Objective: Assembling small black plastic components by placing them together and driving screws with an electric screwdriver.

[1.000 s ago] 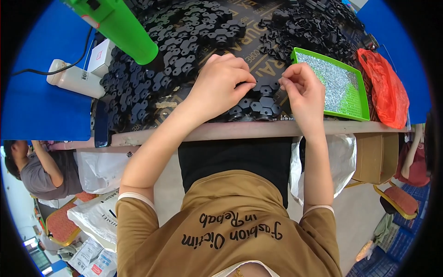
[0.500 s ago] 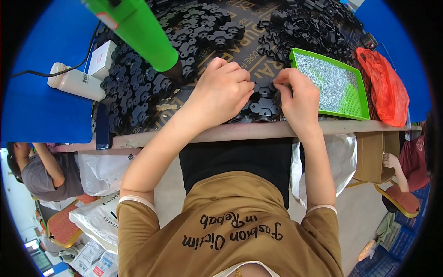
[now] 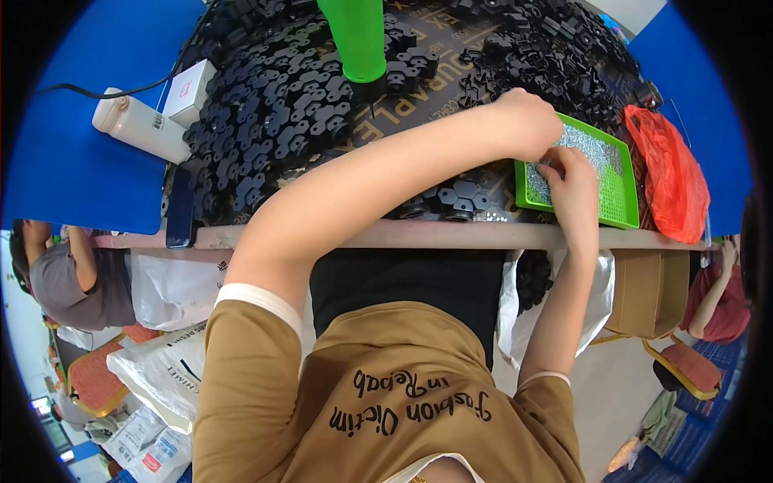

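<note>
A shallow green tray (image 3: 620,216) holds a heap of small silver screws (image 3: 594,146). My left arm reaches across the table, and my left hand (image 3: 525,125) is curled over the tray's left side, its fingertips mostly hidden. Just nearer, my right hand (image 3: 574,189) has its fingers bent and pressed together at the screws; what they hold cannot be made out. Left of the tray, near the table edge, sit black hexagonal plastic parts (image 3: 463,196). A few loose screws (image 3: 491,216) lie beside them. A green power screwdriver (image 3: 354,40) hangs above the table, its thin bit pointing down.
Black plastic parts (image 3: 298,121) cover the left of the table, with a pile of smaller black pieces (image 3: 523,64) at the back right. A red plastic bag (image 3: 668,173) lies right of the tray. A bottle (image 3: 141,127), white box (image 3: 190,92) and phone (image 3: 180,208) are left.
Both hands have moved right, from the black parts to the screw tray. The left arm now stretches across the table. In view, the screwdriver appears further right and more upright.
</note>
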Action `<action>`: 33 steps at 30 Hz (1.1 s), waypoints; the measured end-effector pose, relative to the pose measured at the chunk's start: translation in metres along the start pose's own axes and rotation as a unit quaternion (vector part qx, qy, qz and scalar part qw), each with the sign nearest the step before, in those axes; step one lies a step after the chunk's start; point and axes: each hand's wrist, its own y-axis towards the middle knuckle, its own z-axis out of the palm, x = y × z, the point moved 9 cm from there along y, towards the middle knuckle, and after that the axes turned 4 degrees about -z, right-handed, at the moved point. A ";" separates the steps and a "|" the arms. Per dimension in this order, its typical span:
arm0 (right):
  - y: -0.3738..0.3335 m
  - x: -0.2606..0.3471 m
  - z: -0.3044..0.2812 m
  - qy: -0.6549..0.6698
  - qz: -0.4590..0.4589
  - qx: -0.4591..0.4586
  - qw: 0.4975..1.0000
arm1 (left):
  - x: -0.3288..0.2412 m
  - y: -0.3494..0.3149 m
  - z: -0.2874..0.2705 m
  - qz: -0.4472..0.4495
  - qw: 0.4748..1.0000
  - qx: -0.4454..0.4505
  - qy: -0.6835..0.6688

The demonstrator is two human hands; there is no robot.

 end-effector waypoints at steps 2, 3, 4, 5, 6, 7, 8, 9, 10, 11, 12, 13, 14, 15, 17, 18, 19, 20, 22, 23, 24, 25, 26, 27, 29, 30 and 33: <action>-0.002 -0.001 0.000 0.009 0.001 -0.009 1.000 | -0.007 0.013 0.009 -0.006 0.999 0.043 0.020; -0.004 -0.005 -0.004 0.028 0.004 -0.036 0.999 | -0.010 0.016 0.017 -0.006 0.995 0.087 0.039; -0.005 -0.008 -0.008 0.047 0.008 -0.062 0.997 | -0.013 0.019 0.018 -0.005 0.995 0.091 0.037; -0.006 -0.009 -0.008 0.049 0.010 -0.063 0.997 | -0.014 0.019 0.017 -0.004 0.995 0.094 0.038; -0.006 -0.010 -0.011 0.040 0.012 -0.075 0.996 | -0.013 0.020 0.013 -0.009 0.996 0.078 0.034; -0.007 -0.011 -0.013 0.031 0.014 -0.087 0.996 | -0.013 0.019 0.009 -0.013 0.998 0.062 0.031; -0.007 -0.011 -0.014 0.033 0.015 -0.088 0.995 | -0.011 0.018 0.009 -0.012 0.997 0.063 0.032; -0.007 -0.008 -0.016 0.033 0.012 -0.096 0.995 | -0.007 0.017 0.008 -0.016 0.998 0.053 0.019; -0.008 -0.007 -0.017 0.034 0.009 -0.104 0.994 | -0.005 0.017 0.005 -0.019 0.999 0.042 0.006; -0.008 -0.007 -0.017 0.034 0.008 -0.104 0.994 | -0.001 0.018 0.008 -0.019 0.999 0.042 0.007; -0.008 -0.008 -0.018 0.039 0.011 -0.113 0.993 | 0.004 0.018 0.008 -0.025 0.999 0.023 -0.024; -0.008 -0.009 -0.018 0.043 0.014 -0.122 0.992 | 0.009 0.018 0.007 -0.031 0.998 0.003 -0.055; -0.008 -0.011 -0.018 0.043 0.013 -0.122 0.992 | 0.010 0.018 0.008 -0.031 0.998 0.002 -0.056; -0.008 -0.013 -0.018 0.046 0.012 -0.124 0.991 | 0.014 0.017 0.005 -0.039 0.996 -0.021 -0.081; -0.008 -0.013 -0.018 0.049 0.009 -0.124 0.991 | 0.019 0.013 -0.001 -0.049 0.992 -0.045 -0.106; -0.008 -0.014 -0.017 0.051 0.018 -0.122 0.991 | 0.021 0.008 -0.008 -0.047 0.986 -0.069 -0.143; -0.008 -0.015 -0.016 0.053 0.026 -0.119 0.991 | 0.024 0.003 -0.015 -0.044 0.978 -0.093 -0.180; -0.007 -0.014 -0.015 0.054 0.025 -0.117 0.991 | 0.026 -0.005 -0.019 -0.047 0.978 -0.093 -0.180; -0.011 -0.027 -0.013 0.099 0.073 -0.111 0.986 | 0.032 -0.028 -0.040 -0.050 0.960 -0.165 -0.220; -0.011 -0.028 -0.013 0.101 0.073 -0.111 0.986 | 0.035 -0.049 -0.053 -0.061 0.950 -0.189 -0.239; -0.010 -0.030 -0.012 0.113 0.072 -0.110 0.985 | 0.039 -0.073 -0.063 -0.071 0.940 -0.213 -0.258; -0.009 -0.029 -0.010 0.126 0.069 -0.109 0.984 | 0.045 -0.097 -0.069 -0.079 0.933 -0.229 -0.265; -0.010 -0.030 -0.011 0.125 0.072 -0.110 0.983 | 0.050 -0.117 -0.071 -0.083 0.927 -0.244 -0.274; -0.010 -0.028 -0.012 0.098 0.071 -0.105 0.987 | 0.058 -0.138 -0.071 -0.112 0.916 -0.252 -0.291; -0.010 -0.026 -0.012 0.073 0.069 -0.100 0.990 | 0.072 -0.175 -0.065 -0.180 0.891 -0.263 -0.323; -0.009 -0.024 -0.014 0.057 0.053 -0.106 0.991 | 0.080 -0.189 -0.059 -0.217 0.876 -0.265 -0.339; -0.008 -0.017 -0.017 0.025 0.026 -0.109 0.993 | 0.089 -0.213 -0.039 -0.252 0.856 -0.281 -0.353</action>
